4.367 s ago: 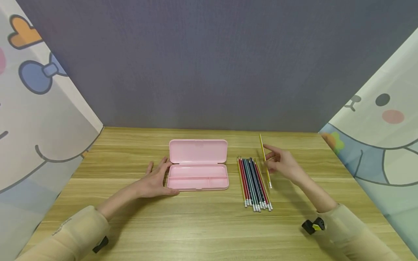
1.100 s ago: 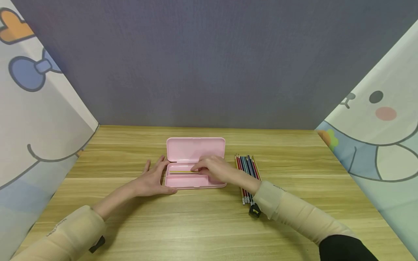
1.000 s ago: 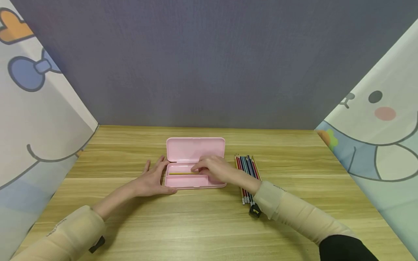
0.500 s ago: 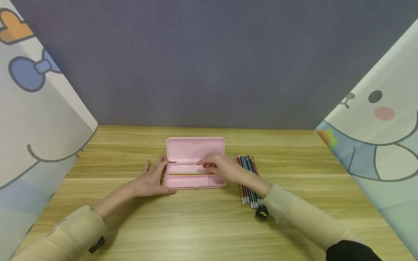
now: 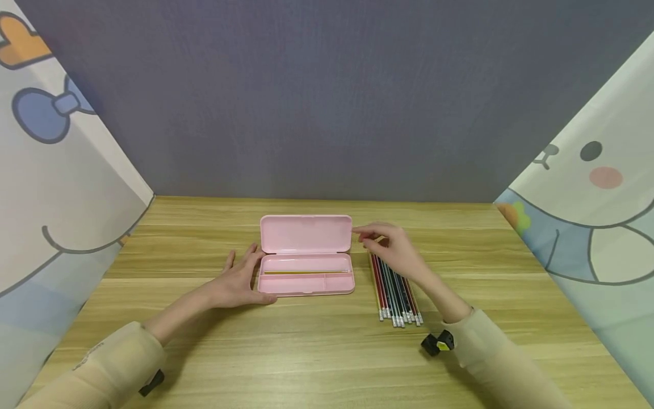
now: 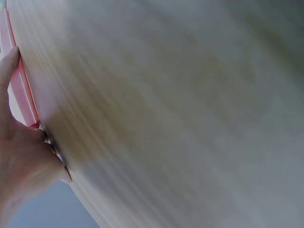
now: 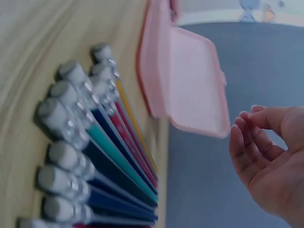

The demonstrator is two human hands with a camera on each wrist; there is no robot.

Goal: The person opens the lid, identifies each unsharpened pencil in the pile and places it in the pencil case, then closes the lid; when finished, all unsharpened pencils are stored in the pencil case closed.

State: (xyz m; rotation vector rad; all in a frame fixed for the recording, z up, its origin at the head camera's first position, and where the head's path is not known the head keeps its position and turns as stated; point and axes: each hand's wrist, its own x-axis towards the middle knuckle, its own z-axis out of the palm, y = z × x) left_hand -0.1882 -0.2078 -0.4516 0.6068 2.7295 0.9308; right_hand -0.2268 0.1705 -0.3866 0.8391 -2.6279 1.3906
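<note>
A pink pencil case (image 5: 306,234) lies open, its lid tipped back. One yellow pencil (image 5: 301,272) lies lengthwise in its long rear compartment. My left hand (image 5: 237,287) rests at the case's left end, fingers spread, the thumb at the front edge; the left wrist view shows that thumb (image 6: 8,66) against the pink side. Over the far ends of a row of pencils (image 5: 393,295) hovers my right hand (image 5: 395,250), loosely bent, holding nothing. These pencils are red, blue, teal and yellow, with white erasers (image 7: 61,154) towards me.
The wood-grain table (image 5: 286,358) ends at a grey upright panel (image 5: 327,102) behind. Cartoon-printed sheets (image 5: 76,187) stand on both sides. A small black device (image 5: 437,343) hangs under the right sleeve.
My right hand set the yellow pencil down in the case's rear compartment, let go and moved right, over the pencil row. My left hand stays at the case's left end.
</note>
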